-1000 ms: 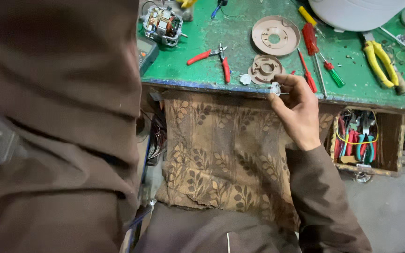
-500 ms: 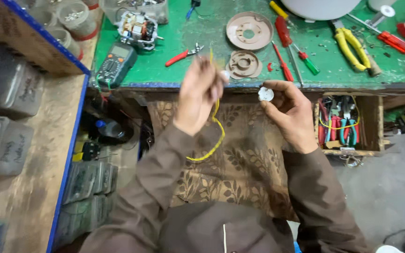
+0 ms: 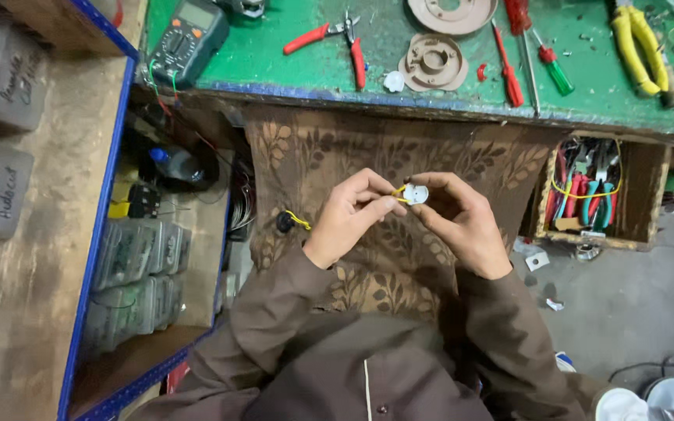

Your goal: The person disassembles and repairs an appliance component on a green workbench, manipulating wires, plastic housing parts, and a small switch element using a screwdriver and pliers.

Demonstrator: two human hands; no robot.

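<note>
My left hand [image 3: 346, 218] pinches a thin yellow wire [image 3: 396, 192] against the small white round plastic part [image 3: 416, 193] that my right hand [image 3: 462, 218] grips.

Small white part [image 3: 416, 193] pinched between fingertips of left hand [image 3: 350, 218] and right hand [image 3: 462, 222]: shape too small to tell. Yellow wire [image 3: 299, 221] mostly hidden behind left hand. Above grip, tan disc [image 3: 452, 12] and yellow-handled pliers [image 3: 640, 47] cut off by top edge.
</note>
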